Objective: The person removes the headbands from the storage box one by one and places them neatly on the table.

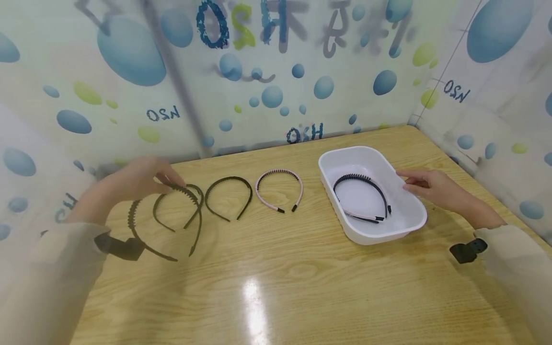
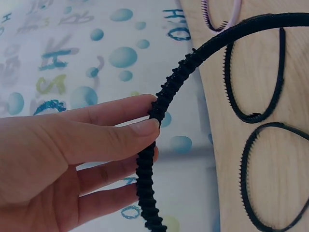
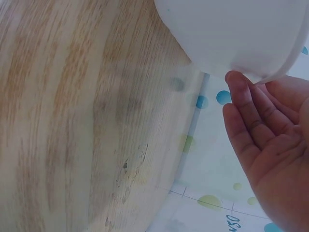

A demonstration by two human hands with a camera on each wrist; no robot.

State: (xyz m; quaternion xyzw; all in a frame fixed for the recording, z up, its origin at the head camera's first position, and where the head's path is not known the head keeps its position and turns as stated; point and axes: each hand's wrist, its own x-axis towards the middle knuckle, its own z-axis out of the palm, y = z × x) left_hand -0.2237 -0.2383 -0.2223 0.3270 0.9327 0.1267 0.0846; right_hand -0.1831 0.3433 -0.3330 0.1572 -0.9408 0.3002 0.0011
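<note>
My left hand [image 1: 135, 179] pinches a black toothed headband [image 2: 175, 81] between thumb and forefinger, holding it up over the left of the table, its ends pointing down. Beyond it, a second black headband [image 1: 156, 214] lies on the wood. To its right are another black headband [image 1: 228, 178] and a pink headband [image 1: 279, 171] with black tips. On the right, my right hand [image 1: 437, 189] grips the rim of a white plastic basin [image 1: 351, 231]; the thumb is partly hidden in the right wrist view. Inside the basin lie a black headband [image 1: 381, 190] and a pink one [image 1: 360, 215], overlapping.
The wooden table [image 1: 293, 268] runs to a wall covering [image 1: 267, 62] printed with blue and green dots at the back and sides. Light glares off the table's front middle. A dark band with a small device [image 1: 467, 250] sits on each wrist.
</note>
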